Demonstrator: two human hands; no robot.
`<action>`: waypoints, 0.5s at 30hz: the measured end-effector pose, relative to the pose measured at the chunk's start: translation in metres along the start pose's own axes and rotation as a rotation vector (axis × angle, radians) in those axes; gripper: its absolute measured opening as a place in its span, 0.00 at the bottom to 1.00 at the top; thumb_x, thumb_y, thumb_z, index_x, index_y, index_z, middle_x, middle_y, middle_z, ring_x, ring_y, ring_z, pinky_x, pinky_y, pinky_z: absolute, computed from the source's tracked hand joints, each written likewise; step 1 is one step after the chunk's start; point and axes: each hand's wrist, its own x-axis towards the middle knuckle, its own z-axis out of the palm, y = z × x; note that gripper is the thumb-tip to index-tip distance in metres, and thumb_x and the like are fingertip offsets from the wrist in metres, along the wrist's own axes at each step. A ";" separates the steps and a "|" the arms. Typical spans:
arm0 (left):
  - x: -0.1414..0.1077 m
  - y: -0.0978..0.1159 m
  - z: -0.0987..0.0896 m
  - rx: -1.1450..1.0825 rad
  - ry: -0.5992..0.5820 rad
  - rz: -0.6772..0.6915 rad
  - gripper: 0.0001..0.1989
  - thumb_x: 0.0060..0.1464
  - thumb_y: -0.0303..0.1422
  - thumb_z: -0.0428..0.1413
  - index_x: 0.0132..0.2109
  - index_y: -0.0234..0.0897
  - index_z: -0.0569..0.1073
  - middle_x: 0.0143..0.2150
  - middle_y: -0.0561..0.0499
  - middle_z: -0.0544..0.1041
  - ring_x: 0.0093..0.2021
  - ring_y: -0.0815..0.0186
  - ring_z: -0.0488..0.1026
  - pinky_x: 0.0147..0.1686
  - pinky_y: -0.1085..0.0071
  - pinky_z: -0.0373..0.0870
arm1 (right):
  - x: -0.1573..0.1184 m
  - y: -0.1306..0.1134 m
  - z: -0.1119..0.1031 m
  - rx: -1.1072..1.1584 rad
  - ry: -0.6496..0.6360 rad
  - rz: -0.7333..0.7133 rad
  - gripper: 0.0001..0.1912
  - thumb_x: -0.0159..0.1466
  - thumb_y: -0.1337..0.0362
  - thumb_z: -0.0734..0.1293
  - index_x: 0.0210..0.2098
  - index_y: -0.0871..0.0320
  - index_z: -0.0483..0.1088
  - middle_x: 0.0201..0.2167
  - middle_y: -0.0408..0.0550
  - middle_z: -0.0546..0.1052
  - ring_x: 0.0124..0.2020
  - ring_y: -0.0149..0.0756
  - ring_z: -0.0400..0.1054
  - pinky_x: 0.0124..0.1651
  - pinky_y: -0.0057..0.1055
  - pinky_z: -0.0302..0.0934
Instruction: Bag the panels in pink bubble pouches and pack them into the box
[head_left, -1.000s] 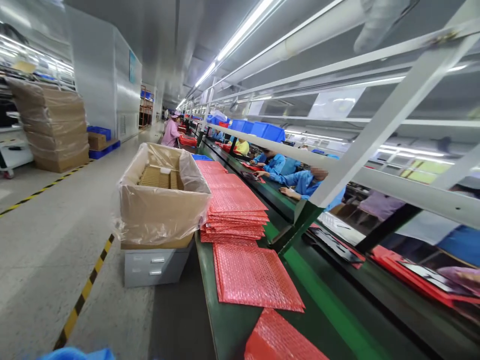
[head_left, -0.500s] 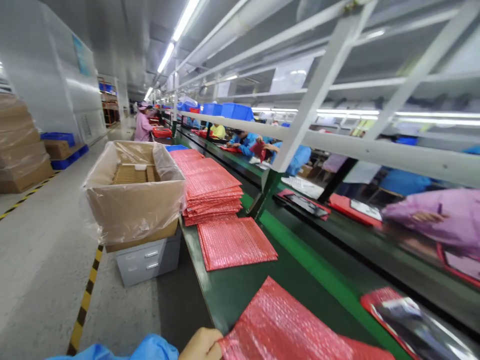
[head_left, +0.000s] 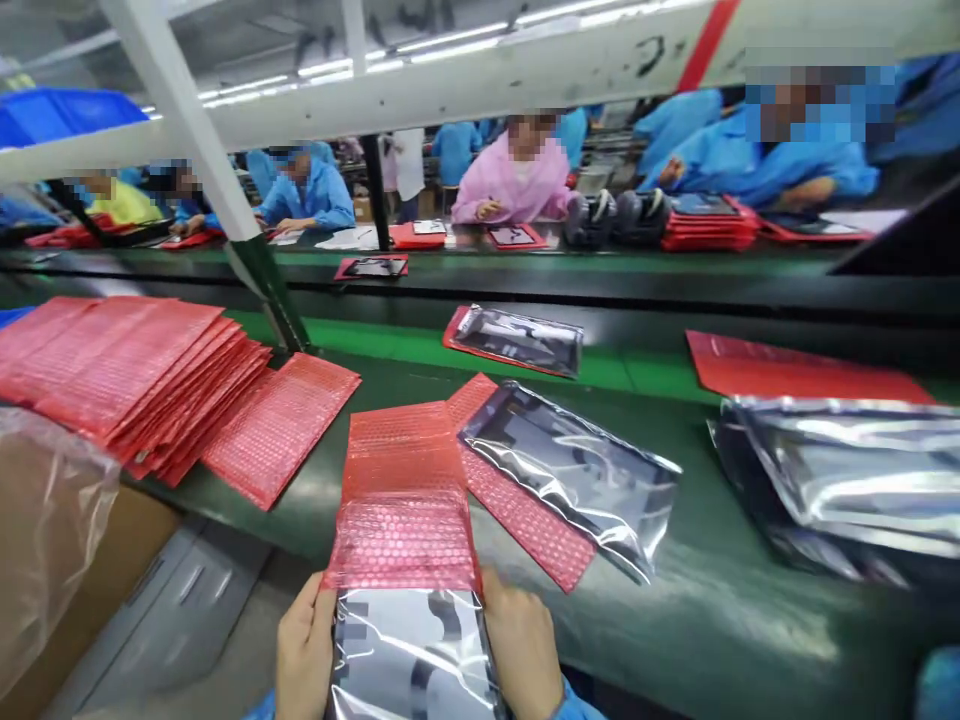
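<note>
A red bubble wrap bag (head_left: 405, 500) is held up at the front of the bench, its far end pointing away from me. A shiny antistatic bag (head_left: 409, 650) with a dark, flat item inside lies partly in its near end. My left hand (head_left: 304, 640) is closed on the bubble bag's left edge by the opening. On the opposite edge my right hand (head_left: 521, 635) is closed too, its fingertips partly hidden. Just right of the held bag, another shiny antistatic bag (head_left: 577, 470) lies across a second red bubble bag (head_left: 536, 520).
A pile of red bubble bags (head_left: 142, 370) lies at left, beside a plastic-lined carton (head_left: 112, 570). Several shiny bags (head_left: 847, 480) lie at right. A bagged item on red (head_left: 517, 335) rests on the green strip. A slanted post (head_left: 262, 290) rises at left; co-workers sit opposite.
My view has swung right. The bubble bag in my left hand is now upright before me, held by both hands, with the antistatic bag partly inside its opening.
</note>
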 end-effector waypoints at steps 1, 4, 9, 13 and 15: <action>0.003 -0.002 -0.002 0.040 -0.002 0.034 0.23 0.56 0.52 0.49 0.35 0.37 0.75 0.27 0.52 0.76 0.30 0.63 0.73 0.30 0.74 0.70 | -0.005 -0.003 -0.002 0.035 -0.028 -0.029 0.13 0.55 0.81 0.62 0.27 0.55 0.68 0.19 0.44 0.75 0.20 0.41 0.72 0.21 0.33 0.44; 0.013 -0.006 -0.006 0.237 -0.020 0.235 0.23 0.56 0.51 0.49 0.29 0.36 0.74 0.21 0.52 0.73 0.22 0.66 0.70 0.23 0.75 0.68 | -0.021 -0.004 -0.005 0.143 -0.034 -0.080 0.13 0.56 0.81 0.61 0.28 0.56 0.67 0.20 0.43 0.76 0.21 0.40 0.72 0.22 0.34 0.45; 0.016 -0.015 -0.013 0.557 -0.090 0.531 0.23 0.62 0.42 0.43 0.22 0.40 0.69 0.19 0.52 0.71 0.17 0.69 0.66 0.20 0.75 0.63 | -0.031 0.001 -0.010 0.276 0.222 0.051 0.18 0.69 0.69 0.52 0.25 0.55 0.64 0.15 0.42 0.70 0.15 0.36 0.67 0.20 0.33 0.45; 0.007 -0.019 -0.018 0.544 -0.146 0.619 0.23 0.62 0.40 0.45 0.19 0.39 0.65 0.15 0.55 0.67 0.14 0.71 0.62 0.17 0.76 0.58 | -0.040 0.002 -0.018 0.430 0.444 0.135 0.22 0.73 0.62 0.51 0.25 0.56 0.65 0.18 0.42 0.70 0.17 0.30 0.66 0.23 0.28 0.52; -0.001 -0.021 -0.026 0.540 -0.193 0.747 0.22 0.63 0.36 0.45 0.20 0.38 0.64 0.14 0.57 0.65 0.13 0.73 0.61 0.16 0.77 0.56 | -0.053 0.003 -0.025 0.501 0.417 0.061 0.23 0.73 0.62 0.52 0.25 0.57 0.66 0.17 0.42 0.68 0.17 0.30 0.65 0.23 0.28 0.52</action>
